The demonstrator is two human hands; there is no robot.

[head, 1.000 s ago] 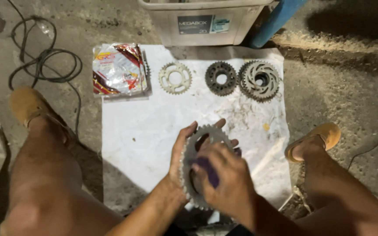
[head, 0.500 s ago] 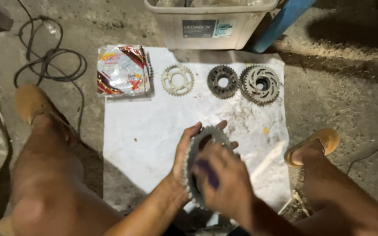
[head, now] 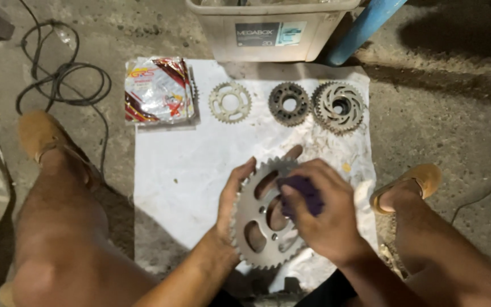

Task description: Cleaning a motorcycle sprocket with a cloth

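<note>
I have the large grey sprocket [head: 262,219] low in the middle of the frame, my left hand [head: 231,199] clamped on its toothed edge, my right hand [head: 322,219] closed on a purple cloth [head: 302,196] pressed to its face. Best to rub firmly while the rim stays braced. Beyond, on the white sheet [head: 171,176], lie three smaller toothed sprockets [head: 288,103], dull and grimy.

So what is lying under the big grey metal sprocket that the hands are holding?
Under the big grey metal sprocket lies a white sheet spread over the concrete floor. The sheet directly below it is covered.
</note>
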